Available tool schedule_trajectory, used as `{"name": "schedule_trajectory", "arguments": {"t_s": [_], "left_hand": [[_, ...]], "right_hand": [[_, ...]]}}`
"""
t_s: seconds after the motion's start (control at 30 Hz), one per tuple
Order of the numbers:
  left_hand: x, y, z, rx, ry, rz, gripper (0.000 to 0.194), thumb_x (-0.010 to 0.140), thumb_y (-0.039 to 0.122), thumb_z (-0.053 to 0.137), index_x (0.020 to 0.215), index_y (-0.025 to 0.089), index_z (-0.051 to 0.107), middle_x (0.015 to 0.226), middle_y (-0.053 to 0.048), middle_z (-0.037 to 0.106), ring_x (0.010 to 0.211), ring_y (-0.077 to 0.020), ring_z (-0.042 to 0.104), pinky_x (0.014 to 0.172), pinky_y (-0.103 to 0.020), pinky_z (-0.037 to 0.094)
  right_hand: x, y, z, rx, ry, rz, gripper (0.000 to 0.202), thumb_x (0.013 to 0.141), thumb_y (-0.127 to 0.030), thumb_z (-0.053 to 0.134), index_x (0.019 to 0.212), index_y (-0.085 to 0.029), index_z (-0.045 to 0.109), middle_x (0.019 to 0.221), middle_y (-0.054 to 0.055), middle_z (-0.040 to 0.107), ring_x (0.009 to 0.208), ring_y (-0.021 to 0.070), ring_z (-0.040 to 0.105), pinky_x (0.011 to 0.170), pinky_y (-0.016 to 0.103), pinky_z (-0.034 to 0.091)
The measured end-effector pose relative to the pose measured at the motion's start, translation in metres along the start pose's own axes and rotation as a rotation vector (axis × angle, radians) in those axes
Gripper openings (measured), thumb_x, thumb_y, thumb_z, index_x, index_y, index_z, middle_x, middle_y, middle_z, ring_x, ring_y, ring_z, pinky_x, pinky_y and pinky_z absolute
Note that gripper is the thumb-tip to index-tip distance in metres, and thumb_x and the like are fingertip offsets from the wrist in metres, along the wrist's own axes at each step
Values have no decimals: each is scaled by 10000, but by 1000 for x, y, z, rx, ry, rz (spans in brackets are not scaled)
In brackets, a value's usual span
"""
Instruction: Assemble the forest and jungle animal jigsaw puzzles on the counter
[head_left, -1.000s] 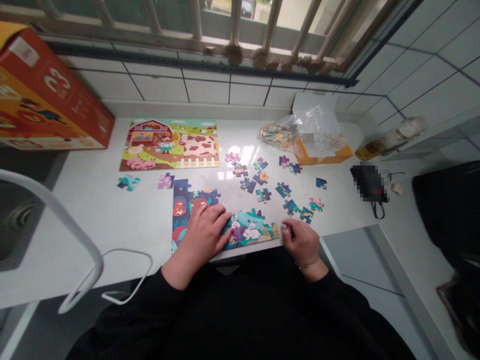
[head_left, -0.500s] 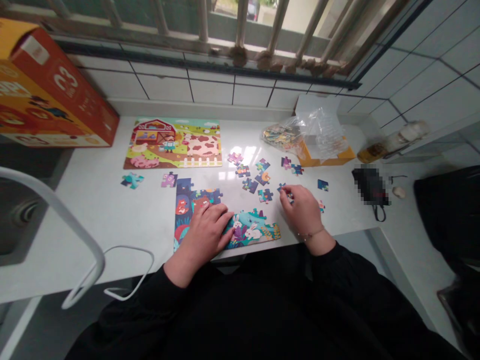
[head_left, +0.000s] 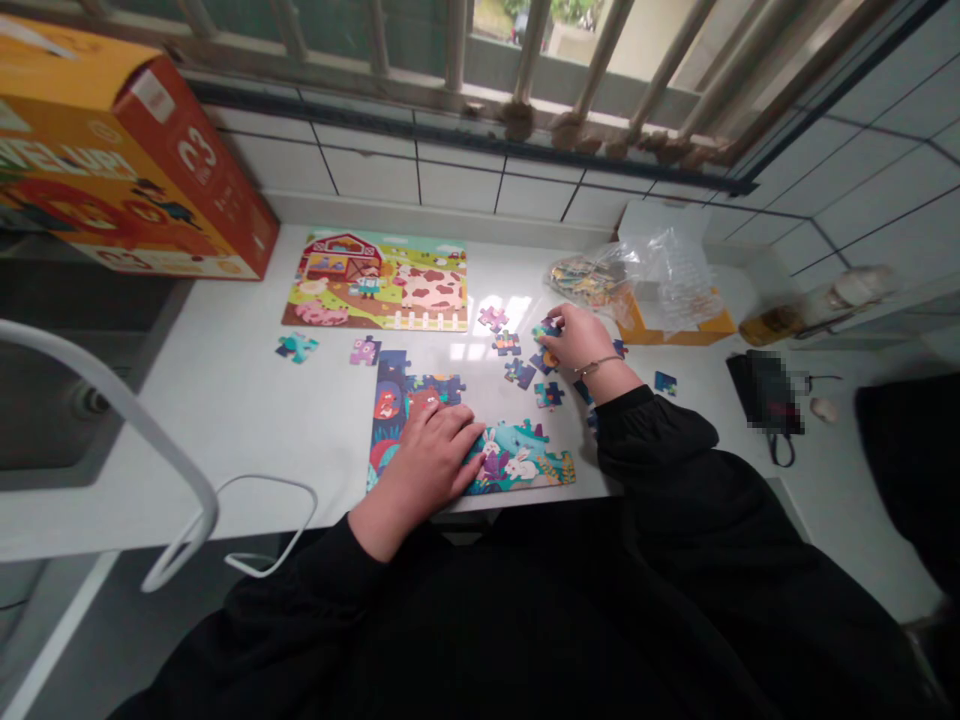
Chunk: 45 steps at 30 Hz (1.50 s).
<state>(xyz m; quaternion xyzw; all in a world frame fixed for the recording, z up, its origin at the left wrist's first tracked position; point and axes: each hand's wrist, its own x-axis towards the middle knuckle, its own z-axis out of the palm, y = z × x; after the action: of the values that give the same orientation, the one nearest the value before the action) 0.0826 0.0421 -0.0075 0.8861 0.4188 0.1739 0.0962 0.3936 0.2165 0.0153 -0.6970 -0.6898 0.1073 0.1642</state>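
A partly joined jigsaw puzzle (head_left: pixel 391 385) with rabbits and a bear lies near the counter's front edge. Flat across its middle rests my left hand (head_left: pixel 439 455), fingers stretched out and covering part of the picture. Further back, my right hand (head_left: pixel 579 343) has thumb and fingertips pinched on a green and blue puzzle piece (head_left: pixel 543 332). Several loose pieces lie around it, among them an orange one (head_left: pixel 506 343), a dark blue one (head_left: pixel 519 372) and a teal one (head_left: pixel 549 395). My right hand and sleeve hide other pieces.
Behind lies a finished farm puzzle (head_left: pixel 431 285). A plastic bag of pieces (head_left: pixel 589 275) leans against an open yellow box (head_left: pixel 645 325). To the left are a large orange box (head_left: pixel 202 190), a sink (head_left: pixel 75 400) and a white curved stand (head_left: pixel 161 440). A bottle (head_left: pixel 772 322) stands right.
My right hand has moved back and left from the pieces near the puzzle's right end to one further back. My left hand stays on the puzzle. The camera view has shifted.
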Motion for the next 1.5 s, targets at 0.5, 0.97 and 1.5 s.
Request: {"name": "schedule_trajectory", "arguments": {"t_s": [0.5,0.97,1.5], "left_hand": [[1,-1,-2,-42,6,-12,369,1079,377,626,1409,238,717,1440,-147,699,1369,-347,638,1273,-600,418],[1,-1,-2,-16,-4,-9,375,1088,380,619,1414,216,706,1455,-149,690,1376,-362,621,1267,-598,420],[2,0,-3,-26,-2,-14,360,1084,371,620,1409,239,703,1440,-135,695,1365,-349,634,1275,-593,412]], "right_hand": [[-136,16,-44,489,-546,-140,369,996,-497,729,1247,-245,825,880,33,781,754,195,683,676,325,548],[-168,14,-11,254,-157,-263,114,1046,-303,744,1133,-242,785,1066,72,786,931,238,728,869,401,605],[-164,-1,-5,15,-27,-417,257,1102,-279,624,1300,-271,786,1394,132,741,1293,334,665,1130,546,544]]}}
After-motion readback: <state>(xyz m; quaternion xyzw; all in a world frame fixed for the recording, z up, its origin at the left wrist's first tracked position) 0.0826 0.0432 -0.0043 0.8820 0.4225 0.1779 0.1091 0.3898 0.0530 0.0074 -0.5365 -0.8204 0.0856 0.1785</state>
